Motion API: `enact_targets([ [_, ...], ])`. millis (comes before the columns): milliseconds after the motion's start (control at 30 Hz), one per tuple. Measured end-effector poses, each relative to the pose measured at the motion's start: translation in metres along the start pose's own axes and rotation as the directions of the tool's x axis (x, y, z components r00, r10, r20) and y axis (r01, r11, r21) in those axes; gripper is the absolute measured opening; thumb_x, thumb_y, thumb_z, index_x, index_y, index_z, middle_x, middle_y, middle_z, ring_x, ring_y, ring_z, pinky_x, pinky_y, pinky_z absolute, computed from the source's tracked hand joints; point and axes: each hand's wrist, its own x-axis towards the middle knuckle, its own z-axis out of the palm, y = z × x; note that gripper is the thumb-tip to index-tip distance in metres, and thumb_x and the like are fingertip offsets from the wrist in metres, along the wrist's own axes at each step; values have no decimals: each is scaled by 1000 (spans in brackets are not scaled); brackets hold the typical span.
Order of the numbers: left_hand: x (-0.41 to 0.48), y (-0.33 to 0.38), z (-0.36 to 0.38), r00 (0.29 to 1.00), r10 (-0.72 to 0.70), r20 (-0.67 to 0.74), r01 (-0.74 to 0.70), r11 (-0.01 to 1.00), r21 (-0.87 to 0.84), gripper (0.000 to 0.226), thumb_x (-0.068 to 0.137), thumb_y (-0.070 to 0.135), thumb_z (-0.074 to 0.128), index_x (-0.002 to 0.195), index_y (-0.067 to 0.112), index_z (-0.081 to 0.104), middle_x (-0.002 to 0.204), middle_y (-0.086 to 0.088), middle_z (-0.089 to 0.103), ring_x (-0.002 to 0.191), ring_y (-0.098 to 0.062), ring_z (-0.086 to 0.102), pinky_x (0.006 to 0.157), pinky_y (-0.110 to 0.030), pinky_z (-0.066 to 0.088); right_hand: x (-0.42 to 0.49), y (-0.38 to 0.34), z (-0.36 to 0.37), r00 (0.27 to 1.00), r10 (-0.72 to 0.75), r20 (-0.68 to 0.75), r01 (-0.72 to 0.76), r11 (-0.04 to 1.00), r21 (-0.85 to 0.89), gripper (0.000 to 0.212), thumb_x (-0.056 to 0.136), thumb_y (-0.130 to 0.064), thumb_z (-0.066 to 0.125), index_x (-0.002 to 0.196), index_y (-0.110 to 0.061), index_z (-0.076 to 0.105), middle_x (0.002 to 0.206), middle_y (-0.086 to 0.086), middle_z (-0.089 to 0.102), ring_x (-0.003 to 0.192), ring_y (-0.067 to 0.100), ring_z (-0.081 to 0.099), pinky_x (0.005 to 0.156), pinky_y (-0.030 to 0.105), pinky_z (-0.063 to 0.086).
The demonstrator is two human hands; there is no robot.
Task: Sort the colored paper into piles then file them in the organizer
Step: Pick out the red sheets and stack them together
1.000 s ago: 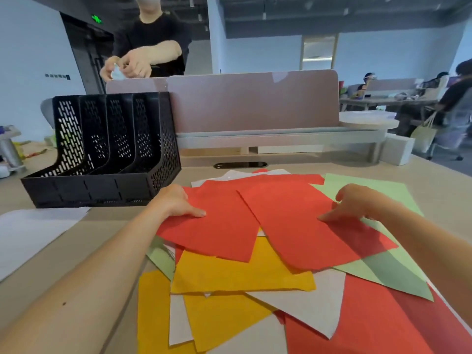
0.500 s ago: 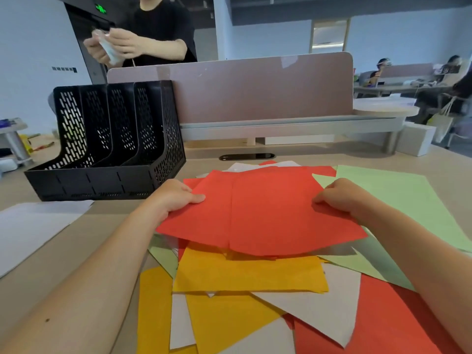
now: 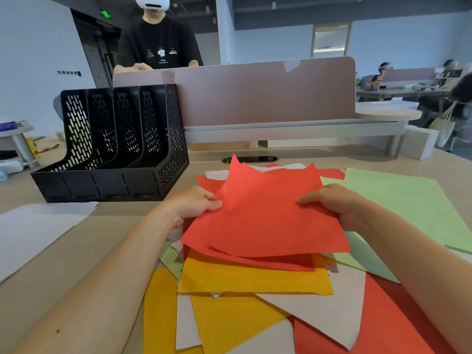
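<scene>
The left hand [image 3: 191, 205] and right hand [image 3: 334, 203] pinch the side edges of thin, floppy red sheets [image 3: 265, 218], lifted over the mixed pile [image 3: 252, 282], which probably bend easily.

Behind the tabletop [image 3: 97, 246] stands a dusty-pink divider panel [image 3: 255, 93], and 1 person in a black T-shirt [image 3: 158, 44] stands behind it. A dark oval slot [image 3: 250, 159] lies in the tabletop near the panel. A white box [image 3: 419, 144] is at the far right. A green sign [image 3: 105, 14] glows above a dark doorway.
</scene>
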Motion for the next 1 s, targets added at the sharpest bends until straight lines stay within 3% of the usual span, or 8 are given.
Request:
enact_targets([
  [167, -2, 3, 11, 998, -9, 56, 18, 985, -173, 29, 104, 21, 47, 104, 2, 68, 82, -11, 73, 62, -19, 69, 58, -29, 58, 1, -4, 0, 998, -50, -22, 51, 997, 56, 17, 88, -17, 68, 100, -4, 66, 72, 11, 74, 52, 21, 69, 47, 27, 54],
  [367, 9, -2, 10, 983, -22, -182, -30, 960, -279, 26, 102, 27, 53, 98, 7, 68, 82, -8, 64, 63, -18, 58, 51, -26, 49, 2, 0, -12, 991, -55, -126, 50, 998, -43, 4, 80, 7, 65, 80, 3, 63, 74, 21, 60, 60, 27, 53, 69, 37, 46],
  [433, 14, -9, 7, 956, -10, -292, -60, 972, -227, 16, 96, 14, 61, 110, 10, 67, 96, -9, 69, 75, -22, 66, 59, -29, 58, 0, -1, -18, 986, -50, -160, 42, 998, -56, 5, 80, 7, 67, 81, 3, 64, 68, 18, 59, 58, 27, 54, 69, 38, 50],
  [500, 18, -13, 6, 912, -17, -410, -79, 973, -217, 38, 88, 9, 69, 125, 14, 60, 98, -11, 71, 85, -29, 71, 80, -42, 60, -4, -2, -24, 985, -42, -165, 29, 996, -83, 8, 82, 5, 69, 79, 1, 62, 66, 16, 58, 55, 25, 53, 61, 33, 50],
  [567, 20, -12, 4, 855, -11, -518, -106, 975, -197, 62, 84, 10, 75, 138, 17, 48, 104, -11, 69, 83, -26, 69, 77, -41, 57, -6, -2, -28, 986, -39, -163, 25, 996, -90, 11, 83, 3, 70, 78, -1, 61, 64, 13, 57, 53, 23, 53, 53, 28, 48],
  [700, 28, -12, 3, 899, -67, -432, -94, 936, -339, 61, 79, 11, 80, 134, 10, 54, 102, -11, 72, 84, -26, 71, 85, -44, 57, -3, 1, -33, 984, -46, -170, 36, 998, -57, 6, 84, 0, 69, 82, -1, 64, 66, 12, 62, 45, 18, 58, 51, 27, 52],
  [867, 34, -8, -2, 840, 146, -523, -84, 987, 140, 16, 76, 22, 81, 91, 18, 76, 93, 2, 74, 89, -21, 68, 86, -38, 54, 1, 8, -34, 991, -37, -126, 29, 997, -67, 7, 83, 4, 68, 89, 2, 65, 79, 18, 66, 57, 25, 62, 59, 33, 57],
  [1000, 42, -9, -4, 891, 102, -442, 71, 931, 358, 23, 83, 32, 74, 69, 14, 70, 74, -2, 69, 82, -26, 65, 74, -38, 47, 2, 10, -36, 990, -40, -136, 27, 995, -93, 7, 81, 6, 69, 81, 0, 65, 74, 18, 67, 58, 27, 63, 66, 37, 56],
])
